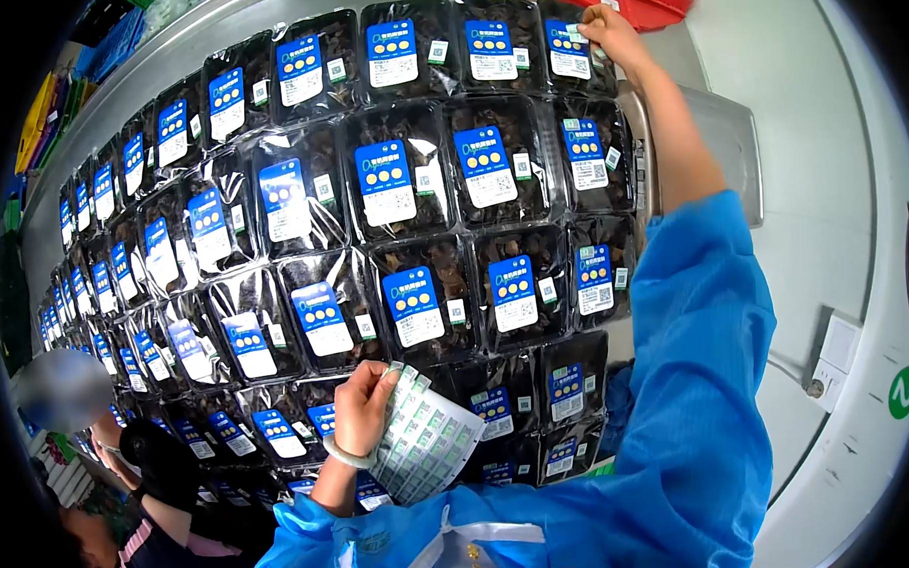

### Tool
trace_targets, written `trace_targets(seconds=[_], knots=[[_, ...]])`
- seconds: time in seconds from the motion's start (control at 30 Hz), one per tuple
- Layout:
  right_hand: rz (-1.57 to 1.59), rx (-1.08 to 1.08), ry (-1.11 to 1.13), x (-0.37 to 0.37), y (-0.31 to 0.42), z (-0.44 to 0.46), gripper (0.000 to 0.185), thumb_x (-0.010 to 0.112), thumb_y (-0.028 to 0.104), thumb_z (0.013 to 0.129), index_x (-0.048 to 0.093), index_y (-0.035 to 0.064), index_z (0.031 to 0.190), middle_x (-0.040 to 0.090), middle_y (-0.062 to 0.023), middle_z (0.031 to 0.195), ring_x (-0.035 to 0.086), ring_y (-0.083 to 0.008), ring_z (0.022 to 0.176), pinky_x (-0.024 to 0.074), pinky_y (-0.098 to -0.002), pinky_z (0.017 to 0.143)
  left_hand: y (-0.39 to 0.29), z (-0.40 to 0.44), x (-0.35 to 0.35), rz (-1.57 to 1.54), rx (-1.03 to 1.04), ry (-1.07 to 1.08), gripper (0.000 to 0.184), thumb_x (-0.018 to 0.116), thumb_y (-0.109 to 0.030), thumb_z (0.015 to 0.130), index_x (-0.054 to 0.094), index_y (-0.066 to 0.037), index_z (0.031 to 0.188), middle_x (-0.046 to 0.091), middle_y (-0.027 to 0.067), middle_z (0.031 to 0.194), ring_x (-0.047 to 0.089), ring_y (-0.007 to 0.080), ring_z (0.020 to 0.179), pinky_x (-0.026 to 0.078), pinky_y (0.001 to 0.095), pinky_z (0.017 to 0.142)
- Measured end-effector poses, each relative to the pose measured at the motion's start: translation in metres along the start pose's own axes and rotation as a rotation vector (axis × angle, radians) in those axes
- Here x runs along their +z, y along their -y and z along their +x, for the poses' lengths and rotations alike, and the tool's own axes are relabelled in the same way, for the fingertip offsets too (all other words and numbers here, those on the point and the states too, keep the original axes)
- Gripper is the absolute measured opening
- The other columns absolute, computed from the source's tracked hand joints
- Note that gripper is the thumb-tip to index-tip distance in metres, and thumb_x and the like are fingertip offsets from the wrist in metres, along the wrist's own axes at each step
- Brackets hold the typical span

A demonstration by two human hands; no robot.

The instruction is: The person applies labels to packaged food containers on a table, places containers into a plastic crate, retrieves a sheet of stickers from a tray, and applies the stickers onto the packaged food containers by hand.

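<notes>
Rows of black trays under clear film [406, 176] cover a metal table, each with a blue and white label and a small white-green sticker. My left hand [364, 412], a pale bangle at its wrist, pinches the top edge of a sheet of small green and white stickers [430, 440] over the near trays. At the far right corner, my right hand [611, 33] has its fingers together at the upper part of the blue label on a tray [570, 65]. A small pale green sticker shows at those fingertips.
Another person [172, 494] is at the lower left, with a hand near the trays. A red dustpan [655, 2] with green bristles lies beyond the far right corner. Yellow and blue crates [43, 113] are at the upper left. A wall socket [836, 361] is on the right.
</notes>
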State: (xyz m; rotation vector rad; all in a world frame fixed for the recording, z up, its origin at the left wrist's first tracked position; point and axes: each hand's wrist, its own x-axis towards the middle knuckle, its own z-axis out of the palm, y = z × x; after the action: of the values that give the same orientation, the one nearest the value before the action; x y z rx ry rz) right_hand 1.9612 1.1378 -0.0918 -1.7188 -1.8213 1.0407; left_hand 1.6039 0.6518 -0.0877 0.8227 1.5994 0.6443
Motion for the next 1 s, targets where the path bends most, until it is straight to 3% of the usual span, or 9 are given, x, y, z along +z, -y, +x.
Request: trace_targets(seconds=[0.2, 0.23, 0.33, 0.4, 0.47, 0.57, 0.8, 0.87, 1.0], knots=[[-0.144, 0.108, -0.013, 0.021, -0.001, 0.043, 0.028, 0.067, 0.019, 0.087, 0.057, 0.0076, 0.111, 0.059, -0.0023, 0.093, 0.055, -0.0136, 0.080, 0.0469, -0.0325, 0.064, 0.000, 0.006, -0.001, 0.001, -0.015, 0.014, 0.013, 0.065, -0.010, 0.094, 0.061, 0.002, 0.093, 0.060, -0.0008, 0.069, 0.048, 0.0034, 0.064, 0.041, 0.0220, 0.057], [-0.197, 0.096, -0.056, 0.026, -0.009, 0.051, 0.033, 0.069, 0.023, 0.085, 0.060, 0.0052, 0.111, 0.066, -0.0076, 0.096, 0.062, -0.0192, 0.082, 0.0503, -0.0373, 0.069, 0.002, 0.007, -0.001, -0.003, -0.018, 0.015, 0.013, 0.065, -0.010, 0.094, 0.061, 0.002, 0.092, 0.059, -0.0011, 0.069, 0.047, 0.0032, 0.064, 0.040, 0.0220, 0.056], [-0.595, 0.048, 0.048, 0.025, -0.014, 0.075, 0.040, 0.072, 0.031, 0.082, 0.064, 0.0035, 0.111, 0.071, -0.0163, 0.102, 0.069, -0.0282, 0.090, 0.0524, -0.0430, 0.076, 0.003, 0.005, -0.003, -0.010, -0.028, 0.018, 0.012, 0.066, -0.010, 0.094, 0.061, 0.001, 0.091, 0.057, -0.0022, 0.068, 0.045, 0.0027, 0.063, 0.039, 0.0216, 0.055], [-0.907, 0.020, -0.069, 0.018, 0.007, 0.061, 0.046, 0.075, 0.040, 0.079, 0.069, 0.0027, 0.105, 0.070, -0.0207, 0.105, 0.068, -0.0347, 0.100, 0.0529, -0.0472, 0.081, 0.003, 0.005, -0.003, -0.019, -0.028, 0.015, 0.012, 0.066, -0.010, 0.094, 0.061, 0.001, 0.091, 0.056, -0.0028, 0.067, 0.044, 0.0024, 0.062, 0.038, 0.0214, 0.055], [-0.863, -0.034, -0.196, 0.018, 0.014, 0.057, 0.049, 0.074, 0.043, 0.080, 0.066, 0.0065, 0.113, 0.069, -0.0143, 0.096, 0.068, -0.0266, 0.088, 0.0519, -0.0390, 0.077, 0.005, 0.006, -0.004, -0.032, -0.019, 0.007, 0.012, 0.066, -0.010, 0.094, 0.061, 0.001, 0.090, 0.055, -0.0032, 0.066, 0.043, 0.0022, 0.062, 0.037, 0.0212, 0.054], [0.124, -0.057, 0.023, 0.050, 0.049, 0.033, 0.036, 0.076, 0.012, 0.082, 0.055, -0.0001, 0.109, 0.062, -0.0071, 0.078, 0.058, -0.0128, 0.069, 0.0441, -0.0285, 0.055, 0.006, 0.006, -0.004, -0.030, 0.003, 0.003, 0.012, 0.066, -0.010, 0.094, 0.061, 0.001, 0.091, 0.055, -0.0032, 0.066, 0.042, 0.0022, 0.062, 0.037, 0.0210, 0.054], [0.030, -0.132, 0.126, 0.100, 0.052, 0.058, 0.031, 0.078, 0.006, 0.076, 0.056, 0.0023, 0.097, 0.060, -0.0063, 0.075, 0.056, -0.0136, 0.066, 0.0445, -0.0284, 0.056, 0.002, 0.006, -0.004, -0.090, -0.005, 0.032, 0.011, 0.065, -0.009, 0.095, 0.061, 0.001, 0.093, 0.056, -0.0026, 0.066, 0.044, 0.0023, 0.062, 0.038, 0.0217, 0.054], [-0.431, -0.386, -0.010, 0.109, 0.039, 0.072, 0.040, 0.084, 0.016, 0.068, 0.059, 0.0009, 0.095, 0.066, -0.0169, 0.082, 0.064, -0.0283, 0.071, 0.0522, -0.0397, 0.066, 0.002, 0.005, -0.007, -0.077, 0.007, 0.028, 0.011, 0.065, -0.009, 0.094, 0.062, 0.001, 0.093, 0.056, -0.0024, 0.066, 0.044, 0.0026, 0.062, 0.038, 0.0215, 0.055], [-0.918, -0.207, -0.170, 0.111, 0.112, 0.023, 0.044, 0.083, 0.031, 0.069, 0.062, 0.0012, 0.092, 0.067, -0.0234, 0.092, 0.064, -0.0400, 0.088, 0.0517, -0.0462, 0.076, 0.000, 0.003, -0.012, -0.105, 0.032, -0.004, 0.012, 0.065, -0.010, 0.095, 0.062, 0.001, 0.092, 0.055, -0.0022, 0.065, 0.044, 0.0031, 0.061, 0.037, 0.0222, 0.054]])
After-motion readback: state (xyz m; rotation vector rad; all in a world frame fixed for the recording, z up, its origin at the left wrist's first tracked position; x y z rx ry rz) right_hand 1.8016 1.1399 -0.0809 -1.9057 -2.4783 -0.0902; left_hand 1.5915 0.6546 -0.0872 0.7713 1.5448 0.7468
